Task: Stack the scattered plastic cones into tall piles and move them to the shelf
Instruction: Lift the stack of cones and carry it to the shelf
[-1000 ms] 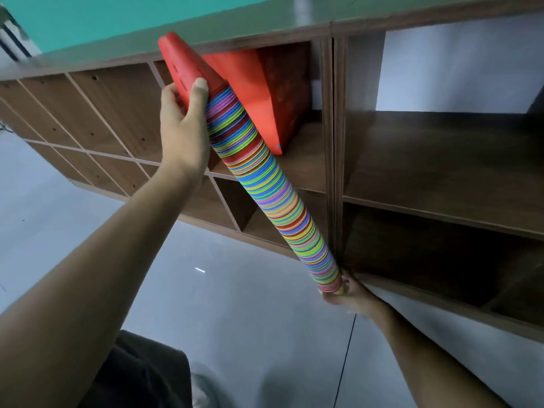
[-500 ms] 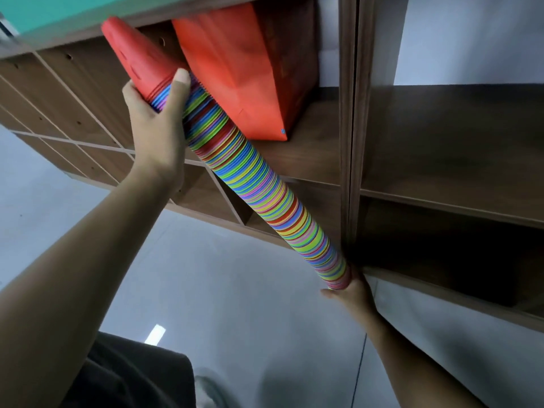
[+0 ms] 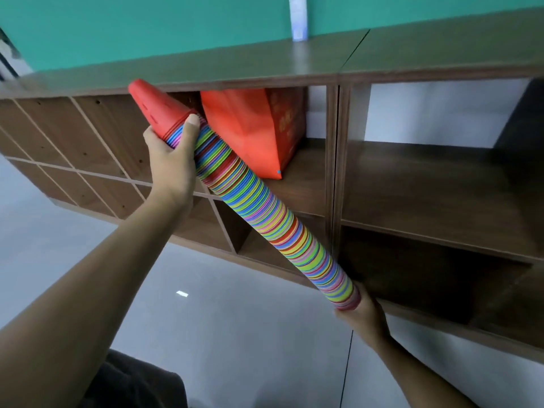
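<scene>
The left hand [image 3: 172,160] grips the tall cone stack [image 3: 265,213] near its red tip; the right hand [image 3: 363,315] cups its base (fingers hidden), slanted before the wooden shelf [image 3: 332,184].

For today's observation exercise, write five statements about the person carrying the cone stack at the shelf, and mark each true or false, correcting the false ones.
1. The cone stack is held tilted, its red tip up and to the left. True.
2. The left hand grips the stack near its top. True.
3. The right hand hangs free at the person's side. False: it supports the bottom end of the stack.
4. A red bag sits in a compartment of the shelf. True.
5. The stack already lies flat inside the shelf. False: both hands hold it in front of the shelf.
</scene>
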The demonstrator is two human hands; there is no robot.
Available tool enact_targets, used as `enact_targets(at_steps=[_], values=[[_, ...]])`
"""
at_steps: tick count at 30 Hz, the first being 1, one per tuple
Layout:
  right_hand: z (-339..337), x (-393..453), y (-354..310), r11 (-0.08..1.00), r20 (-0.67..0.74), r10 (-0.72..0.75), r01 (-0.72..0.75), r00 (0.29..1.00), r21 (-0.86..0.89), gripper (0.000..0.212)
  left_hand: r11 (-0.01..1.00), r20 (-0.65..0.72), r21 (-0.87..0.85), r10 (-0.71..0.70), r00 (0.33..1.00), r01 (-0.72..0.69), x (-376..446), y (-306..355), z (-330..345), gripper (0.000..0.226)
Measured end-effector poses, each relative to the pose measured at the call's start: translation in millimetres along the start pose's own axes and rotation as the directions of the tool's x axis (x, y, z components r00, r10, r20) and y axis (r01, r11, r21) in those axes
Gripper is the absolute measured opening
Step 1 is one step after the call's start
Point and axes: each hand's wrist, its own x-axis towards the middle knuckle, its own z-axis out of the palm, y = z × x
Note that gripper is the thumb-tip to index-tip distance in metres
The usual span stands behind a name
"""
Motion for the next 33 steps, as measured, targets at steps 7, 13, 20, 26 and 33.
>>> enact_targets(at_steps=[7, 13, 20, 26, 33], values=[[-100.4, -26.7, -31.3, 0.990, -0.029, -0.091, 0.087, 0.995, -0.110, 0.084, 0.998, 0.018, -0.067, 0.011, 1.000, -0.010, -19.2, 50.3, 1.6, 0.061], [-174.8, -72.4, -64.7, 0.969, -0.114, -0.169, 0.144, 0.979, -0.200, 0.073, 0.989, 0.016, -0.138, 0.057, 0.998, -0.055, -29.3, 104.7, 3.8, 0.060], [-293.0, -133.5, -118.8, 0.906, -0.296, -0.284, 0.153, 0.912, -0.395, 0.078, 0.941, 0.011, -0.339, 0.007, 1.000, -0.003, -40.8, 170.4, 17.0, 0.063], [-387.2, -182.9, -165.2, 0.843, -0.446, -0.345, 0.064, 0.826, -0.534, 0.078, 0.881, 0.054, -0.469, -0.051, 0.997, 0.070, -48.7, 215.7, 29.4, 0.068], [-467.7, -226.2, -211.2, 0.777, -0.531, -0.404, -0.027, 0.745, -0.629, 0.080, 0.774, 0.128, -0.606, -0.132, 0.983, 0.183, -50.1, 226.3, 59.2, 0.082]])
